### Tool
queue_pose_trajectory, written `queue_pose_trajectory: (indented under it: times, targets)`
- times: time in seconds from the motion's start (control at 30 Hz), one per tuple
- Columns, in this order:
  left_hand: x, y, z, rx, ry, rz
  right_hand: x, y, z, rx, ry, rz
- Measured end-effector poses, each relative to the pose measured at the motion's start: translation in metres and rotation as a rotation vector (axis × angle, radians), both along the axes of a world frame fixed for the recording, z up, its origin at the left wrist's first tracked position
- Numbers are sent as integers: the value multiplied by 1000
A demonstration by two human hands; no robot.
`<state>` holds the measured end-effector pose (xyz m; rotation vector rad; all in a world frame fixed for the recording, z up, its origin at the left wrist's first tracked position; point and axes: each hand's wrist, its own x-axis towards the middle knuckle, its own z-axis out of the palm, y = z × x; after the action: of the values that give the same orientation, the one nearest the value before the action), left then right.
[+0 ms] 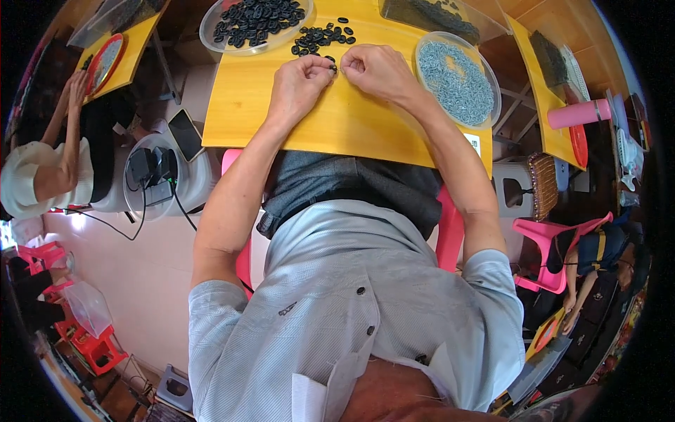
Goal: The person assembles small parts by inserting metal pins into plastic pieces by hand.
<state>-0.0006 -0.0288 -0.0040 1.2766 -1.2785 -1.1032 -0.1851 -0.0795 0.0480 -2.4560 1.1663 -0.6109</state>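
Note:
My left hand (299, 88) pinches a small black oval piece (332, 68) between thumb and fingertips, above the yellow table (281, 130). Just beside it, my right hand (380, 72) is closed with its fingertips together, facing the piece. Whatever the right fingers hold is too small or hidden to make out. Beyond my hands lies a loose group of similar black oval pieces (320, 36). A clear round tub (206, 34) at the far left contains a heap of them. Right of my right hand stands a round clear tray (495, 105) full of small silvery screw-like parts (457, 88).
A clear bin (429, 17) of dark pieces stands at the table's far edge. On the left, a phone (185, 135) and a tub of black adapters (151, 169) rest on a stool. Co-workers sit left and right. A pink bottle (579, 114) lies on the right-hand table.

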Motion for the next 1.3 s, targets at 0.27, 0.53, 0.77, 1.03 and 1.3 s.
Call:
queue_pose_trajectory:
  times: [0.27,0.53,0.77,1.03,1.3]
  targets:
    - [0,0,-1,-17,-28,5,-1,1,1,-34,24,24]
    - [0,-1,-6,-47,-57,2,0,-2,-3,-25,-7,71]
    - [0,-2,-4,26,107,5,1,-2,-14,160,-235,50]
    - [2,-1,8,101,316,-19,4,-1,-15,401,-466,-28]
    - [1,2,17,115,327,2,5,5,-9,296,-365,-4]
